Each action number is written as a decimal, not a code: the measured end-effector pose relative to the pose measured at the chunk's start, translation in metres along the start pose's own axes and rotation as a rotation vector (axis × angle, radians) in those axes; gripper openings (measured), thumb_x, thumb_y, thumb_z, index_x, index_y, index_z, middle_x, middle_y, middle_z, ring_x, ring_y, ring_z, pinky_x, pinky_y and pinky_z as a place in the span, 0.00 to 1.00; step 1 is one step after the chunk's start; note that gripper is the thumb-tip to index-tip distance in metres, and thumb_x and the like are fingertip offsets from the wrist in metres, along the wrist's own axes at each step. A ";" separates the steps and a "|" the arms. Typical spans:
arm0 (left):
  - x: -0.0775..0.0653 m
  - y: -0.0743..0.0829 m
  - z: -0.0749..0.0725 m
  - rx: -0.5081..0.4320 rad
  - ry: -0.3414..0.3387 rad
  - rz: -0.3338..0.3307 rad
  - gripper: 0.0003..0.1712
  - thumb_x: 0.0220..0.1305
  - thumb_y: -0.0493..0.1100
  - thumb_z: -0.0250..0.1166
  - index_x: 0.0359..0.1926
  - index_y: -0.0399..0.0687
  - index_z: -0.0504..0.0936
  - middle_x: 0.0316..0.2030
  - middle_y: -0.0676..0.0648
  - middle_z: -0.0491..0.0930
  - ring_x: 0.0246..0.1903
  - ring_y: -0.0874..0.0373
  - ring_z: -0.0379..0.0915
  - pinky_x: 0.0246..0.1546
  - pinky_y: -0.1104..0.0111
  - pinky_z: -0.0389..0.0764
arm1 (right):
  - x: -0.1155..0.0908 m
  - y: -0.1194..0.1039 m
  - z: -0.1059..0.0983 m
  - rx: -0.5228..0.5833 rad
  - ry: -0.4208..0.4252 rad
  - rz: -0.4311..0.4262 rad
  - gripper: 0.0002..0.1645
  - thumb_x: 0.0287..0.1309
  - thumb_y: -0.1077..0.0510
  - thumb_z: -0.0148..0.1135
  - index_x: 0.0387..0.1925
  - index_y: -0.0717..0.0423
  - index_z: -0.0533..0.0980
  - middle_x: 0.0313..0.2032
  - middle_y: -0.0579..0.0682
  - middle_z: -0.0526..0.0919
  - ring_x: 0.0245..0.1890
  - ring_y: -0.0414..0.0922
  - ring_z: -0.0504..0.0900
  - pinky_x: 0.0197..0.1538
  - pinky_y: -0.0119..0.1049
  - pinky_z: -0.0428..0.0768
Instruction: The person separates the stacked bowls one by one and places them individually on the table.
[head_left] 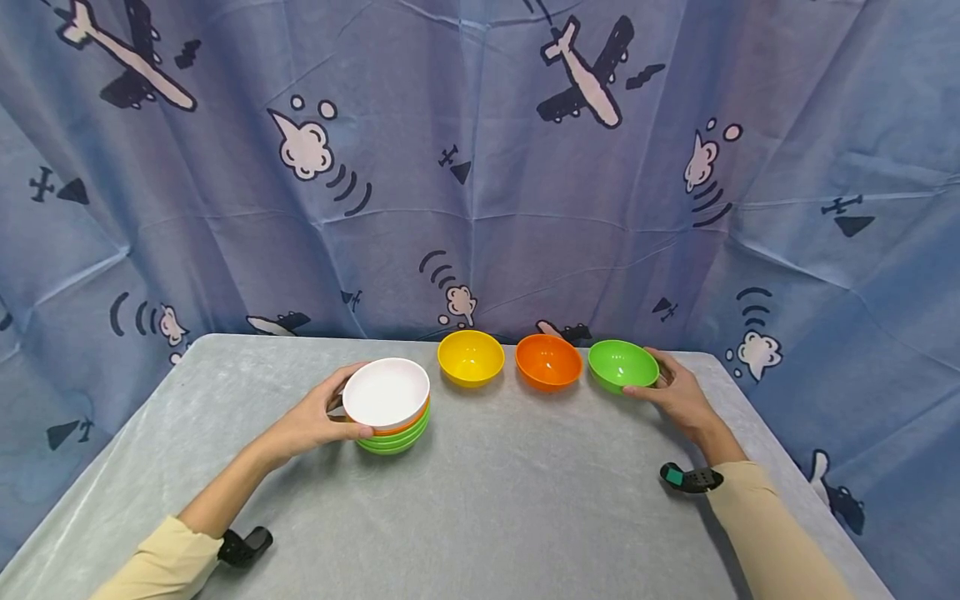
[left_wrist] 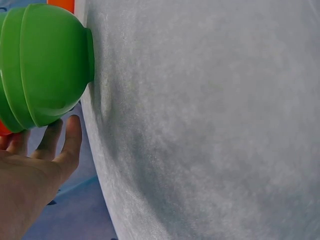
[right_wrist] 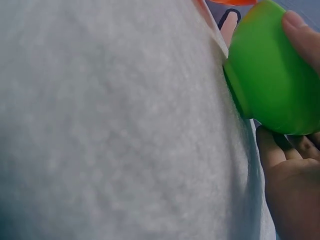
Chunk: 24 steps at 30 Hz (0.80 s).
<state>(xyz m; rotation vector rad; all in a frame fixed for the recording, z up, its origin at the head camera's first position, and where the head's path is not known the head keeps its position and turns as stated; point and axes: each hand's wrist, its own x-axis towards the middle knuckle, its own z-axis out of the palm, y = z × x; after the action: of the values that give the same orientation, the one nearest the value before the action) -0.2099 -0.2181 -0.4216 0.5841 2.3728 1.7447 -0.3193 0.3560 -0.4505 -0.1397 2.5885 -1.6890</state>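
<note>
My left hand holds a stack of bowls at its left side, thumb near the front of the rim and fingers round the back. A white bowl tops the stack, above an orange rim and several green bowls. In the left wrist view, the lowest green bowl has its foot at the table. On the right, my right hand grips a single green bowl by its right side. Its thumb lies against the wall of that green bowl in the right wrist view, fingers on the opposite side.
Between the hands, a yellow bowl and an orange bowl stand upright in a row with the single green one, near the back edge. A grey cloth covers the table. Behind it hangs a blue curtain with airplane prints.
</note>
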 end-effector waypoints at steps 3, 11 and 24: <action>0.000 0.001 0.000 -0.002 -0.001 0.000 0.54 0.57 0.42 0.78 0.78 0.48 0.57 0.73 0.40 0.59 0.70 0.37 0.56 0.61 0.43 0.69 | 0.001 0.003 -0.001 0.000 0.000 0.004 0.66 0.53 0.57 0.80 0.80 0.61 0.45 0.78 0.62 0.45 0.75 0.62 0.51 0.69 0.53 0.61; 0.000 0.000 0.000 0.011 0.002 -0.005 0.55 0.57 0.43 0.79 0.78 0.48 0.57 0.73 0.40 0.59 0.71 0.36 0.56 0.61 0.43 0.68 | -0.002 0.004 -0.004 0.002 -0.006 -0.013 0.64 0.53 0.59 0.80 0.79 0.63 0.47 0.77 0.63 0.49 0.75 0.61 0.53 0.68 0.43 0.65; 0.000 0.000 0.001 0.004 0.002 -0.006 0.54 0.57 0.42 0.78 0.78 0.46 0.56 0.73 0.38 0.58 0.71 0.36 0.55 0.61 0.43 0.69 | -0.003 0.003 -0.006 0.002 -0.029 0.001 0.65 0.53 0.58 0.80 0.80 0.62 0.45 0.77 0.63 0.48 0.75 0.60 0.52 0.69 0.48 0.63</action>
<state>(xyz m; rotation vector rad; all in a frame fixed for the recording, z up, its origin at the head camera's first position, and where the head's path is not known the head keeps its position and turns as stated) -0.2100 -0.2175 -0.4215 0.5758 2.3780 1.7394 -0.3165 0.3631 -0.4508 -0.1616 2.5661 -1.6767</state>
